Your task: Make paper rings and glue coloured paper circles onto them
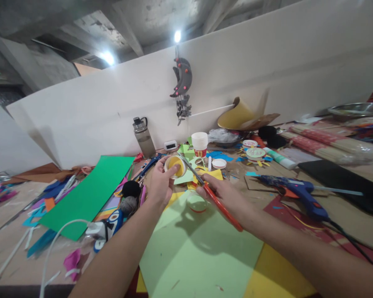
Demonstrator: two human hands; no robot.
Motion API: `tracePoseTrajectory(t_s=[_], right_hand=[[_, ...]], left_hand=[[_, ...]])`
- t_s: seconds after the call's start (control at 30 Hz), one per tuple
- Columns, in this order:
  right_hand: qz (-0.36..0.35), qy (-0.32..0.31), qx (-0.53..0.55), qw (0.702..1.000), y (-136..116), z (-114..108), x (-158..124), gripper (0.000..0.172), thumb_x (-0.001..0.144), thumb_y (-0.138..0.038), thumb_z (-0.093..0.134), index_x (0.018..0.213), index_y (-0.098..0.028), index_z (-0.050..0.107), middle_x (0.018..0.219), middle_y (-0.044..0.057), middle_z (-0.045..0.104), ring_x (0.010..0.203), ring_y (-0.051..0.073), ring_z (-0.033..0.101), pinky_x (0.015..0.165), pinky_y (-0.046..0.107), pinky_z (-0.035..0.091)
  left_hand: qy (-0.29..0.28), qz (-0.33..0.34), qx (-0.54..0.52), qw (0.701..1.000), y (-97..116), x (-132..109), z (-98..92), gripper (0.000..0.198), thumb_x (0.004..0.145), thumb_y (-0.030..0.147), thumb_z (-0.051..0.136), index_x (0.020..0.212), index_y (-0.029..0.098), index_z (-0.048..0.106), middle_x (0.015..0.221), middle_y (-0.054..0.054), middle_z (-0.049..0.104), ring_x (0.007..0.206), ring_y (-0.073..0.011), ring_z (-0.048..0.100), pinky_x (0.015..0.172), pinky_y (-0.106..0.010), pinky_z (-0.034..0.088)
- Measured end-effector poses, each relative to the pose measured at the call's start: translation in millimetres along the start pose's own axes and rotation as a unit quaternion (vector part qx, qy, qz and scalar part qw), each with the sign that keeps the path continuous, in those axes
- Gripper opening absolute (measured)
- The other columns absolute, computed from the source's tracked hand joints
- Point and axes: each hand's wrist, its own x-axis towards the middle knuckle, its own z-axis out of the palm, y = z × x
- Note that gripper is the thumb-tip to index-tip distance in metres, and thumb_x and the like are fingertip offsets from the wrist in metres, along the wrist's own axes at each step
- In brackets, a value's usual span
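Note:
My left hand (pixel 162 182) holds a short round white cup piece (pixel 169 160) with a yellow disc (pixel 178 162) inside, its thumb resting on the yellow. In my right hand (pixel 220 189) are scissors (pixel 221 207) with orange-red handles. Their blades point up and left, close to the rim of the cup piece; whether they touch it I cannot tell. Below the hands, a small round piece with a pale green top (pixel 197 203) sits on a light green sheet (pixel 199 248). Yellow scraps (pixel 216 174) lie just past the scissors.
A stack of paper cups (pixel 199 142) stands behind the hands, with a bottle (pixel 143 138) to its left. On the right lie a blue glue gun (pixel 307 194) and decorated round pieces (pixel 255 155). A green sheet (pixel 87 194) and a white charger with cable (pixel 96 230) are left.

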Motion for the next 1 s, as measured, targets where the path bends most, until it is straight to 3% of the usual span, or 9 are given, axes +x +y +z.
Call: tracePoseTrajectory(t_s=[0.67, 1.0], right_hand=[[0.029, -0.002, -0.004, 1.0, 3.0, 4.2, -0.2, 0.029, 0.088, -0.05, 0.052, 0.091, -0.022, 0.053, 0.076, 0.001, 0.065, 0.063, 0.017, 0.056, 0.057, 0.026, 0.04], [0.027, -0.003, 0.001, 1.0, -3.6, -0.9, -0.7, 0.027, 0.087, -0.048, 0.053, 0.078, -0.023, 0.047, 0.064, -0.003, 0.055, 0.056, 0.013, 0.048, 0.051, 0.024, 0.034]], left_hand=[[0.014, 0.003, -0.008, 1.0, 1.2, 0.6, -0.2, 0.053, 0.054, 0.015, 0.084, 0.1, 0.02, 0.058, 0.092, -0.001, 0.069, 0.079, -0.0141, 0.067, 0.071, -0.024, 0.054], [0.02, 0.015, -0.011, 1.0, 6.5, 3.5, -2.9, 0.049, 0.054, 0.013, 0.084, 0.096, 0.019, 0.059, 0.088, -0.001, 0.07, 0.085, -0.016, 0.068, 0.077, -0.025, 0.053]])
